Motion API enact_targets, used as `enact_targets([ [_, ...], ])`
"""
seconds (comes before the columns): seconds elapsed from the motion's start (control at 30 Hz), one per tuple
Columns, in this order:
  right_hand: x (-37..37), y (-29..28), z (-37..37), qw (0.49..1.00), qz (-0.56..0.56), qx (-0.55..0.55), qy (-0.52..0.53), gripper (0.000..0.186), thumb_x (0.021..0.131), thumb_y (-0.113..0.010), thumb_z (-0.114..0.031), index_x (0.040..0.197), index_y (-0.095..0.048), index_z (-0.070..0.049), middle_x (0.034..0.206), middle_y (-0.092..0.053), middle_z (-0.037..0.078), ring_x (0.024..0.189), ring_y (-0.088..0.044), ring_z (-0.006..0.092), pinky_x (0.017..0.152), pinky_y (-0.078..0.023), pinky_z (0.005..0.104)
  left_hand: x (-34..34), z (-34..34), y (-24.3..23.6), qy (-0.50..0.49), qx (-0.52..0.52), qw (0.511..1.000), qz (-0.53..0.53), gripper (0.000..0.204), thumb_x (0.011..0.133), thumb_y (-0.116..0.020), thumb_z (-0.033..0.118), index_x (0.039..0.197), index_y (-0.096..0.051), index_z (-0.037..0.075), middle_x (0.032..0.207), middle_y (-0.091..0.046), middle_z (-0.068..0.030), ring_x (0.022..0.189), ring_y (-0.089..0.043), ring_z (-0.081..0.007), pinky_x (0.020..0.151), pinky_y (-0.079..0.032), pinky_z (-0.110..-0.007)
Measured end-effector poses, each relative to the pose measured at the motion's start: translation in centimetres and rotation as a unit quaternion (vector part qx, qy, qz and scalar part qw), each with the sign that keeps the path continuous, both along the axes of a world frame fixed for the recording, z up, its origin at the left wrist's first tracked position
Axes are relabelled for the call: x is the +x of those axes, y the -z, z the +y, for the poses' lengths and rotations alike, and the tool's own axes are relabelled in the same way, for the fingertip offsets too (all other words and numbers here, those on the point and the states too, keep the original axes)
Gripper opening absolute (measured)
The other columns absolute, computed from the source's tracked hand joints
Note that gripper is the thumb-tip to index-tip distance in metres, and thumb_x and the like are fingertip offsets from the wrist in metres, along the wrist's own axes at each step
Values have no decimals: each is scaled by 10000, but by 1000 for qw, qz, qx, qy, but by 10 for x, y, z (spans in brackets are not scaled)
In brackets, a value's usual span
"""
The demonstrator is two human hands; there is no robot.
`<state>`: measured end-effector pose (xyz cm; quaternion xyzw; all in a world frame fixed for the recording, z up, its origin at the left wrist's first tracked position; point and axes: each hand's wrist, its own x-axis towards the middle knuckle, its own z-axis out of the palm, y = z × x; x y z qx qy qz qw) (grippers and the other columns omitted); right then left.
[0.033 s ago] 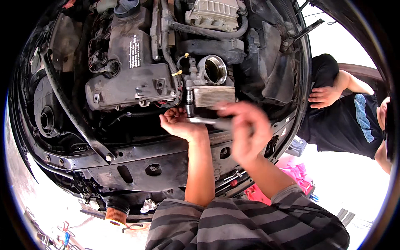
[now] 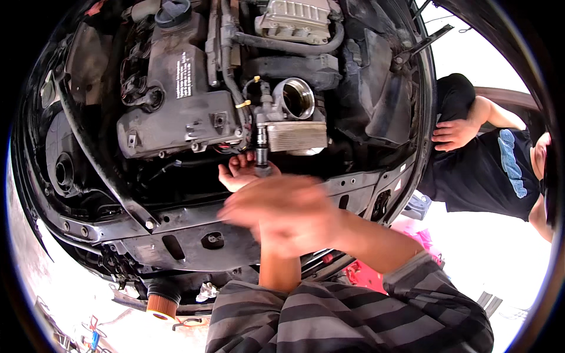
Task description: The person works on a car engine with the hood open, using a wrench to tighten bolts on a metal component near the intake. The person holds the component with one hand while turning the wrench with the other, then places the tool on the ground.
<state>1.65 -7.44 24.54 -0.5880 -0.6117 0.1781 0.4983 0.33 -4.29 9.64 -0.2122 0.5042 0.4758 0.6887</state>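
A chrome socket and extension (image 2: 262,150) stand in line with a bolt position at the left side of the ribbed metal cooler (image 2: 297,136). At their near end is the head of a ratchet (image 2: 263,170). My left hand (image 2: 236,173), palm up, has its fingers curled about the ratchet head and the socket's lower end. My right hand (image 2: 288,206) is smeared by motion and crosses in front of my left wrist. It covers the ratchet's handle, so its grip does not show. Above the cooler, a round metal housing (image 2: 299,99) stands uncapped.
A black engine cover (image 2: 206,120) lies left of the housing. The front crossmember (image 2: 194,215) runs below my hands. An orange pleated filter (image 2: 162,304) sits at the lower left. At the right, another person (image 2: 471,159) leans with one hand on the car's edge.
My right hand has swung left and nearer, from right of the ratchet to in front of my left wrist. The handle, visible before, is now hidden. My left hand stays at the ratchet head.
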Motion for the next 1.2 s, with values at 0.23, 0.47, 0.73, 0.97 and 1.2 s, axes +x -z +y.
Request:
enact_targets([
  [0.23, 60, 2, -31, 928, 331, -166, -45, 224, 802, -613, -81, 593, -557, -24, 532, -568, 79, 507, -550, 192, 552, -433, 337, 7, -8, -6, -10, 165, 986, 9, 441, 919, -473, 403, 586, -331, 151, 516, -282, 19, 518, -306, -121, 531, -282, -274],
  [0.47, 47, 26, -53, 905, 407, -32, -122, 303, 866, -632, -180, 607, -549, -48, 572, -543, 31, 527, -518, 205, 754, -376, 379, 9, -5, -6, -50, 141, 988, 40, 463, 912, -464, 419, 545, -340, 165, 470, -288, 14, 442, -302, -117, 456, -263, -231],
  [0.73, 66, 50, -72, 865, 479, 57, -136, 182, 758, -628, -98, 608, -538, -48, 578, -540, 35, 529, -515, 204, 798, -356, 423, 9, -9, -10, -33, 197, 978, 60, 408, 883, -518, 363, 572, -362, 152, 480, -297, 29, 435, -322, -91, 407, -269, -206],
  [0.97, 73, 54, -82, 861, 488, 77, -123, 206, 771, -616, -67, 584, -534, -48, 552, -549, 49, 505, -531, 210, 846, -373, 459, 7, -7, -13, 3, 225, 969, 101, 359, 873, -487, 278, 582, -322, 149, 485, -281, 22, 448, -299, -96, 413, -248, -213],
  [1.2, 50, 20, -49, 926, 372, 64, 7, 295, 811, -606, -83, 565, -448, -40, 520, -510, 54, 441, -492, 206, 518, -444, 351, -5, -8, -17, 258, 211, 917, 219, 247, 918, -569, 265, 825, -586, 36, 746, -567, -6, 678, -502, -103, 635, -413, -219],
])
